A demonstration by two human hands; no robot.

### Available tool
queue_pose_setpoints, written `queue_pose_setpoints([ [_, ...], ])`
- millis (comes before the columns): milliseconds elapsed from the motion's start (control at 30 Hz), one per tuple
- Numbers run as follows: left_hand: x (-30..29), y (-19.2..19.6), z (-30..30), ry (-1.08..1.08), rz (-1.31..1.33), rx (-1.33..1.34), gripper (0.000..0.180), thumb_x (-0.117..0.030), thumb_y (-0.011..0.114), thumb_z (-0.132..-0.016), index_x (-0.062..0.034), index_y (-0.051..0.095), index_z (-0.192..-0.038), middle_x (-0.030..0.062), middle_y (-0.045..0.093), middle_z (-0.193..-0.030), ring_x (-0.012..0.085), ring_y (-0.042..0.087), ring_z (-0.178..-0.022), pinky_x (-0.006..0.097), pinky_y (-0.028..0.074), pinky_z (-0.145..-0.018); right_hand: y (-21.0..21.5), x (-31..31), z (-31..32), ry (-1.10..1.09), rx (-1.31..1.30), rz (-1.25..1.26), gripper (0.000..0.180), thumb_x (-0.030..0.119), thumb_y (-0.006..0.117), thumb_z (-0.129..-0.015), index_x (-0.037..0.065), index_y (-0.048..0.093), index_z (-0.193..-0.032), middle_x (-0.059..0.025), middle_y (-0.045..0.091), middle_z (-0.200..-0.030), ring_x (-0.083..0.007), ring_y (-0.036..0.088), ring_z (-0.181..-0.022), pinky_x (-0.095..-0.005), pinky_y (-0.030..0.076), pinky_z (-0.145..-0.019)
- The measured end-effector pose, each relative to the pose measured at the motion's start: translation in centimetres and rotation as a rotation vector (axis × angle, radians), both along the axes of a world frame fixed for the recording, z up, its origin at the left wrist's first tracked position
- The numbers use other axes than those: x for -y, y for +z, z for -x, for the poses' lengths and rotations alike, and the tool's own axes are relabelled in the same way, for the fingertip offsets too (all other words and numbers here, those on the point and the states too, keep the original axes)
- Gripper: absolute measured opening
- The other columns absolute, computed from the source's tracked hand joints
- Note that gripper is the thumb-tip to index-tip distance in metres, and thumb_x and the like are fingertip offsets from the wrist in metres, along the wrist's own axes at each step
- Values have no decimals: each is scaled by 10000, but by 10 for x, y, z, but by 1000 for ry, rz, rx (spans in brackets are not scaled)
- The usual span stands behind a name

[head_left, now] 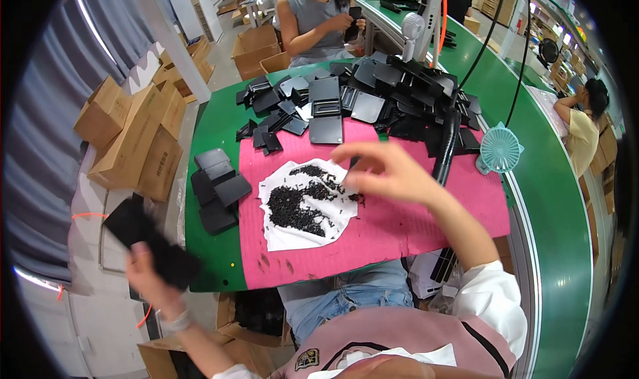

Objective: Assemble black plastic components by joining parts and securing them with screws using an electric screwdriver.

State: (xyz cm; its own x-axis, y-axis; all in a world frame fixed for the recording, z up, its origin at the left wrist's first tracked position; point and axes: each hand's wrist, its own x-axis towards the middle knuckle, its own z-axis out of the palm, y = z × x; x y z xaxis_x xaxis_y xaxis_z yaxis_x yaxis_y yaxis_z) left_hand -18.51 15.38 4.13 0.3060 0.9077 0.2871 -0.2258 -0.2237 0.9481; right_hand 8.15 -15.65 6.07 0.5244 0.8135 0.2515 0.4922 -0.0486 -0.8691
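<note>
My left hand point(148, 272) is out past the table's left edge, gripping a flat black plastic panel point(150, 241) that is blurred. My right hand point(386, 173) hovers over the pink mat point(399, 229), fingers pinched together at the right edge of a white sheet point(299, 236) covered with a heap of small black screws point(299, 199); whether a screw is between the fingertips I cannot tell. A short stack of black panels point(218, 189) lies on the green table point(213, 259) to the left of the mat.
A big pile of black panels point(373, 93) fills the far side of the table. A teal desk fan point(499, 149) stands at right, a white fan point(411, 29) behind. A person sits opposite holding a black part; another sits far right. Cardboard boxes point(133, 136) stack at left.
</note>
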Motion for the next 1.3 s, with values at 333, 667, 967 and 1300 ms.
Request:
queue_pose_setpoints([
  [333, -127, -171, 323, 1164, 86, -1214, 562, -370, 702, -772, 154, 599, -946, 286, 631, -979, 365, 623, -872, 444, 490, -804, -66, -67, -150, -580, 12, 338, 777, 392, 735, -715, -83, 417, -1242, -135, 633, -674, -180, 627, -498, -290, 512, -475],
  [667, -81, -89, 100, 348, -180, -216, 219, -95, 574, -890, 17, 594, -1077, 81, 624, -988, 161, 611, -885, 277, 481, -801, -54, -67, -135, -410, -641, -34, 266, 217, 675, -848, -32, 624, -926, -94, 644, -741, -132, 592, -548, -246, 482, -445],
  [967, 71, -24, -153, -1162, 310, 16, 429, -322, 463, -976, -49, 406, -1301, 99, 552, -1188, 156, 594, -976, 293, 496, -785, -28, -56, -27, -31, -400, 37, 600, 226, 653, -860, -40, 402, -1335, -95, 613, -974, -133, 607, -789, -273, 510, -623],
  [1300, 43, -49, -167, -898, 407, 145, 312, -196, 562, -935, -25, 514, -1191, 48, 616, -1072, 131, 604, -939, 286, 495, -823, -56, -117, -93, -157, 554, 265, 317, 285, 681, -775, 38, 662, -972, -131, 664, -901, -249, 659, -757, -358, 517, -648],
])
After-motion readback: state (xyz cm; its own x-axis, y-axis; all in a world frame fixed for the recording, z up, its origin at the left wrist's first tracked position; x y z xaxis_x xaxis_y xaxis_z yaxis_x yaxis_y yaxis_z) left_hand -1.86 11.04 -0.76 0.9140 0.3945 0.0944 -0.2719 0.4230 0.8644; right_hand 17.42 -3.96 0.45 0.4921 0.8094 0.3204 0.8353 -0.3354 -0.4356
